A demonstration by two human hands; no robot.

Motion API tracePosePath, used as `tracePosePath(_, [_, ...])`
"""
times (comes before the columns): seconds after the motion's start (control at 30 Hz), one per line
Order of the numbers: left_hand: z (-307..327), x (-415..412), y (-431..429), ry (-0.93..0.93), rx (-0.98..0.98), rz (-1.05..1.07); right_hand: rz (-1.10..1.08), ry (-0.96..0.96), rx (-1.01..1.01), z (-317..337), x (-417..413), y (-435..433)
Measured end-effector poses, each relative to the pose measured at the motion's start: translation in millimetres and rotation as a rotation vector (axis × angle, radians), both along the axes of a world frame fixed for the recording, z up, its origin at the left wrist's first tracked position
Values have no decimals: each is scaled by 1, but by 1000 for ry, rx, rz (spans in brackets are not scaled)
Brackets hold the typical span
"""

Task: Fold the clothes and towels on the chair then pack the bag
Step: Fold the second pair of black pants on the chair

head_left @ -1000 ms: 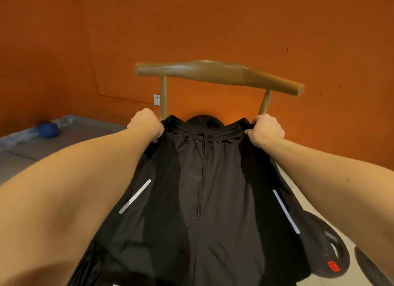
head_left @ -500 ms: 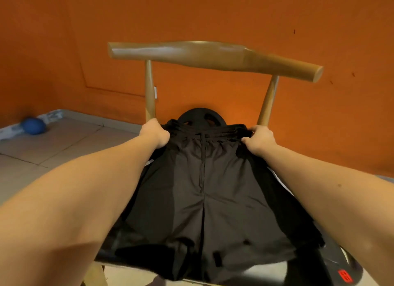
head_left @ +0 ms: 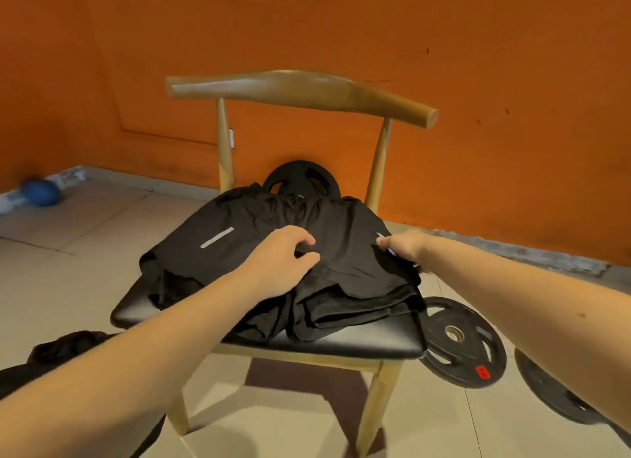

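Note:
Black shorts (head_left: 259, 225) with a grey reflective stripe lie flat on the wooden chair's black seat (head_left: 358, 346), waistband toward the backrest (head_left: 300, 89). More black clothing (head_left: 358, 307) is bunched under them at the seat's front. My left hand (head_left: 283, 259) rests on the middle of the shorts, thumb and fingers pinching a fold of fabric. At the shorts' right edge, my right hand (head_left: 403, 247) grips the side hem, with its fingertips hidden in the cloth.
Black weight plates lie on the tiled floor: one (head_left: 461, 341) leans by the chair's right front corner, another (head_left: 553, 396) sits further right, and a third (head_left: 302, 181) is behind the seat. A dark heap (head_left: 61, 348) lies at lower left. A blue ball (head_left: 42, 193) rests by the orange wall.
The shorts, held up by the waistband before, now lie on the seat. Both hands left the waistband: the left moved to the middle, the right to the side edge.

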State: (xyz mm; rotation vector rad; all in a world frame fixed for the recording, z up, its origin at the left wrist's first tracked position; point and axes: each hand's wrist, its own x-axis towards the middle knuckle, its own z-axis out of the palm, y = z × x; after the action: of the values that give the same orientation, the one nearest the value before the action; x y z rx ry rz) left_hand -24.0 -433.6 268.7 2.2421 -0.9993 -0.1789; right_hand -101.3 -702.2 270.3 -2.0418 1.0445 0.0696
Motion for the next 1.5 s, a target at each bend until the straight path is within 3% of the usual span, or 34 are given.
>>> tracePosePath(0.1, [-3, -53, 6, -89, 94, -109, -18, 60, 63, -5, -29, 7])
tracePosePath(0.2, [-22, -80, 4, -243, 308, -127, -52, 126, 113, -8, -50, 14])
tracePosePath(0.33, [-49, -90, 4, -431, 495, -117, -78, 113, 54, -6, -63, 27])
tracePosePath(0.47, [-44, -92, -9, -507, 502, -52, -96, -34, 30, 7, -66, 33])
tracePosePath(0.6, [-29, -100, -35, -542, 389, 24, -103, -186, 184, 28, -62, 33])
tracePosePath(0.73, [-16, -110, -69, -457, 311, 94, -138, -342, 575, 44, -55, 28])
tracePosePath(0.87, [-13, -110, -93, -395, 161, 199, -118, -341, 719, 41, -56, 19])
tracePosePath(1.07, [-7, -99, -100, -310, 128, 187, -5, -92, 561, 32, -54, -4])
tracePosePath(1.17, [-5, -98, -98, -225, 77, 216, -67, -201, 487, 32, -40, -9])
tracePosePath(1.23, [-4, -98, -98, -186, 45, 225, -96, -270, 572, 34, -29, -9])
tracePosePath(1.4, [0, -97, -99, -109, 4, 250, -11, -44, 589, 32, -12, -7])
tracePosePath(1.5, [3, -95, -94, -35, -33, 256, -23, -125, 556, 33, -5, -1])
